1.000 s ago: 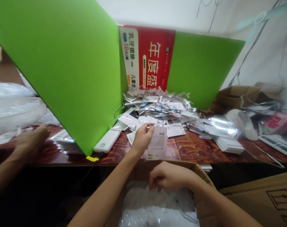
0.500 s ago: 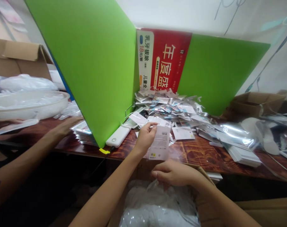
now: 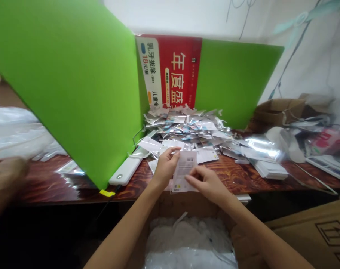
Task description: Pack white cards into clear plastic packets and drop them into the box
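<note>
My left hand (image 3: 167,164) pinches the upper left edge of a printed white card in a clear plastic sleeve (image 3: 184,170). The card is held upright above the table's front edge, with grey text and a small yellow mark low on it. Over its lower right side is my right hand (image 3: 205,182), fingers closed together. Whether they grip the sleeve or some small thing is hidden. Beneath my hands, a cardboard box (image 3: 170,203) holds a clear bag of white items (image 3: 189,243). Behind the card lies a heap of sleeved cards (image 3: 186,125).
Green boards (image 3: 102,86) and a red printed panel (image 3: 181,71) stand around the heap. A white power bank (image 3: 126,172) lies left, a card stack (image 3: 270,170) right. Another person's hand (image 3: 8,177) is blurred at far left. A carton (image 3: 312,228) is at lower right.
My right hand has risen from the bag in the box to the sleeved card. My left hand still holds the card. The view has turned right, and the other person's hand has shifted.
</note>
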Available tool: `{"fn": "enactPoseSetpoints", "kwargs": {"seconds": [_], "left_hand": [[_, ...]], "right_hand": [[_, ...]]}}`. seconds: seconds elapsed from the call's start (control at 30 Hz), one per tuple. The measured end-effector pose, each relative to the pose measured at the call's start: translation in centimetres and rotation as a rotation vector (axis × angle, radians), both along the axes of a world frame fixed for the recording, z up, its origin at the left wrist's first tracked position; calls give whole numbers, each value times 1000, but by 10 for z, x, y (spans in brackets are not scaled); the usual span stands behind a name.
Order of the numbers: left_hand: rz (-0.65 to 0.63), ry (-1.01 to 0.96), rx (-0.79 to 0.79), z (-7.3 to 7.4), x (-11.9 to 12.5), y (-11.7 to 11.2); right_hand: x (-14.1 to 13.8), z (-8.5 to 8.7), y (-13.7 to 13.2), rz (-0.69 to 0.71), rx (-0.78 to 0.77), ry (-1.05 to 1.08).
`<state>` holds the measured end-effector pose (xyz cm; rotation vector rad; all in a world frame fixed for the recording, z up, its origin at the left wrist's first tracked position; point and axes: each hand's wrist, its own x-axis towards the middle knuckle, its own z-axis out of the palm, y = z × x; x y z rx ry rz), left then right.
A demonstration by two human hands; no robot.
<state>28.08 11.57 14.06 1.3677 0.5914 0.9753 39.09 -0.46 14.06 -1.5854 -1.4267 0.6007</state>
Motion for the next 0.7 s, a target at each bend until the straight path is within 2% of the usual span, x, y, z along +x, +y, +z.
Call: {"fn": "enactPoseSetpoints", "kwargs": {"seconds": [0.1, 0.17, 0.23, 0.37, 0.47, 0.6, 0.7], "left_hand": [[-74, -9, -20, 5, 1, -6], [-110, -13, -9, 8, 1, -10], [-141, -22, 4, 11, 0, -14], [-195, -41, 19, 15, -5, -19], [-218, -47, 19, 18, -10, -23], [-230, -68, -33, 19, -15, -27], [-229, -89, -94, 19, -17, -28]], "right_hand": [[14, 3, 0, -344, 179, 159], [22, 5, 0, -447, 247, 263], [28, 7, 0, -412, 235, 364], [33, 11, 2, -225, 210, 531], [34, 15, 0, -118, 213, 560], [35, 19, -3, -73, 199, 518], [37, 19, -1, -53, 244, 593]]}}
